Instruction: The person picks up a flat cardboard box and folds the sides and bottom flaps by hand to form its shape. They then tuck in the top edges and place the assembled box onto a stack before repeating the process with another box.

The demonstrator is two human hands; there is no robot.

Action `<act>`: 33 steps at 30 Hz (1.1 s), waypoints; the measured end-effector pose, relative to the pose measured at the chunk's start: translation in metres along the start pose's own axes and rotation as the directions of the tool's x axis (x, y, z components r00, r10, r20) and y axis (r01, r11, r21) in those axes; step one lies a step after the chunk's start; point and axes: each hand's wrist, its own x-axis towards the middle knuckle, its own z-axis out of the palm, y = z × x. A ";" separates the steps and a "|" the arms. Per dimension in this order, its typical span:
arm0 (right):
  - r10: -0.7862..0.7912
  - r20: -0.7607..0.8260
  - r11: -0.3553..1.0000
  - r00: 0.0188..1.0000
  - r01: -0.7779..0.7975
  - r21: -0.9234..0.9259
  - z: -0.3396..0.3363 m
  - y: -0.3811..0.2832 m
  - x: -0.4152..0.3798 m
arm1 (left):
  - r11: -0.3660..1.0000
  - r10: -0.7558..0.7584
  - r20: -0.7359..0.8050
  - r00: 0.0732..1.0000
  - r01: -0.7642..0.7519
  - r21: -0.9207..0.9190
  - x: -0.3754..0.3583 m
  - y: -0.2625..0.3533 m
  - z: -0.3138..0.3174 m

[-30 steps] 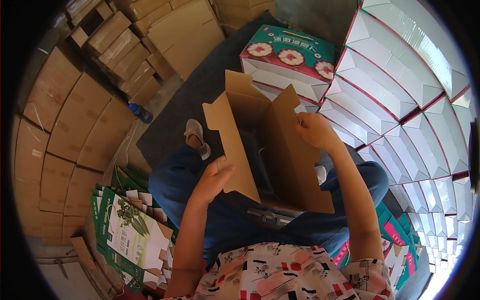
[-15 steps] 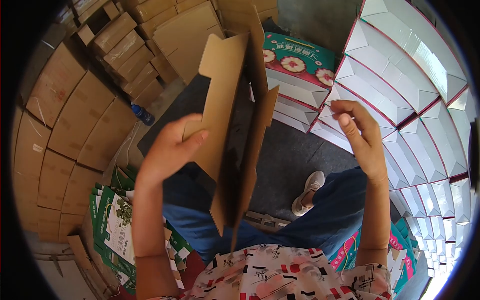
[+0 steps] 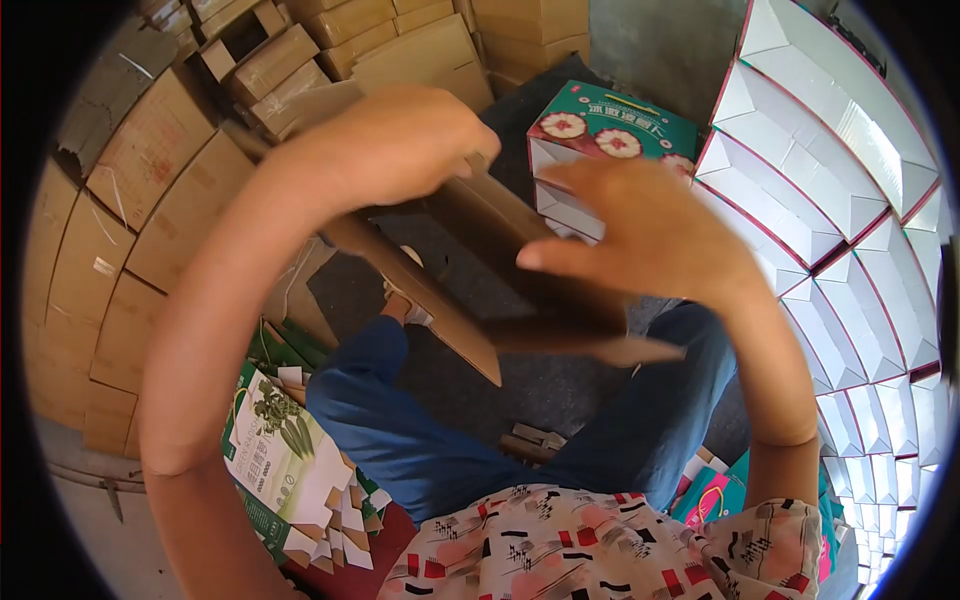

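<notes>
A brown cardboard box, opened into a hollow sleeve with loose flaps, is held tilted in front of my knees. Through its opening the dark floor shows. My left hand is closed on its upper edge, fingers curled over the board. My right hand, slightly blurred, hovers over the right side of the box with thumb and fingers apart; it overlaps the box in this view.
Brown cartons are piled at the left and back. A green printed radish box tops a stack ahead. White-sided boxes form a wall at right. Flat green printed cartons lie by my left leg, teal ones by my right.
The cardboard box has turned from nearly upright to a slant. My left hand has gone up to its top edge, and my right hand has come inward over it.
</notes>
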 end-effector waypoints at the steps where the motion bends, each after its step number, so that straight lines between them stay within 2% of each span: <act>1: 0.004 0.121 0.999 0.993 -0.008 0.033 0.012 -0.001 0.003 | 0.999 -0.014 0.050 0.999 0.012 0.036 0.008 0.008 0.005; 2: 0.006 0.243 0.998 0.970 -0.023 0.064 0.028 0.001 0.004 | 0.997 -0.030 0.100 0.995 0.023 0.069 0.015 0.017 0.011; 3: -0.009 0.197 0.999 0.980 -0.001 0.048 0.043 0.007 0.001 | 0.994 -0.049 0.148 0.988 0.034 0.101 0.020 0.021 0.020; 4: -0.027 0.154 0.999 0.988 0.022 0.033 0.059 0.013 -0.003 | 0.991 -0.030 0.097 0.995 0.017 0.129 0.022 0.022 0.035; 6: 0.049 0.194 0.996 0.980 -0.064 0.069 0.080 0.026 -0.011 | 0.982 0.019 0.002 1.000 -0.019 0.188 0.029 0.020 0.074; 8: 0.107 0.218 0.986 0.970 -0.131 0.099 0.106 0.042 -0.026 | 0.988 -0.038 -0.349 0.936 0.087 0.126 0.025 0.027 0.113; 9: 0.121 0.220 0.984 0.968 -0.147 0.105 0.124 0.051 -0.036 | 0.988 -0.069 -0.514 0.855 0.131 0.085 0.022 0.032 0.126; 10: 0.135 0.227 0.980 0.964 -0.164 0.114 0.140 0.058 -0.047 | 0.967 -0.237 -0.539 0.808 0.252 -0.047 0.016 0.039 0.136; 11: 0.185 0.239 0.970 0.953 -0.216 0.113 0.158 0.064 -0.060 | 0.909 -0.404 -0.573 0.713 0.383 -0.166 0.011 0.049 0.153; 13: 0.288 0.269 0.939 0.919 -0.325 0.108 0.182 0.073 -0.083 | 0.705 -0.697 -0.554 0.455 0.576 -0.413 0.003 0.067 0.204; 15: 0.334 0.302 0.897 0.893 -0.399 0.190 0.177 0.083 -0.093 | 0.543 -0.837 -0.357 0.414 0.561 -0.625 0.001 0.083 0.267; 16: 0.352 0.319 0.872 0.880 -0.432 0.230 0.175 0.086 -0.095 | 0.343 -0.891 -0.157 0.426 0.405 -0.847 0.009 0.088 0.274; 17: 0.347 0.356 0.869 0.867 -0.441 0.226 0.172 0.089 -0.093 | 0.083 -0.881 0.038 0.472 0.233 -0.969 0.019 0.092 0.279; 18: 0.345 0.392 0.863 0.853 -0.452 0.224 0.170 0.093 -0.091 | 0.017 -0.823 0.106 0.558 0.210 -0.977 0.023 0.099 0.284; 21: 0.372 0.404 0.847 0.835 -0.484 0.220 0.171 0.111 -0.086 | 0.298 -0.767 0.065 0.639 0.444 -0.845 0.041 0.094 0.263; 22: 0.386 0.391 0.841 0.836 -0.493 0.222 0.170 0.116 -0.081 | 0.267 -0.755 0.089 0.649 0.428 -0.863 0.046 0.092 0.267; 25: 0.425 0.544 0.804 0.724 -0.578 0.140 0.168 0.123 -0.068 | 0.391 -0.746 0.017 0.666 0.458 -0.798 0.054 0.103 0.274; 28: 0.422 0.643 0.670 0.640 -0.698 0.255 0.167 0.125 -0.061 | 0.352 -0.763 0.075 0.642 0.511 -0.784 0.055 0.112 0.270; 31: 0.365 0.580 0.760 0.728 -0.593 0.266 0.185 0.139 -0.065 | 0.415 -0.755 0.039 0.654 0.523 -0.745 0.058 0.113 0.280; 33: 0.365 0.450 0.845 0.815 -0.493 0.206 0.188 0.152 -0.072 | 0.444 -0.685 0.034 0.728 0.454 -0.773 0.047 0.109 0.279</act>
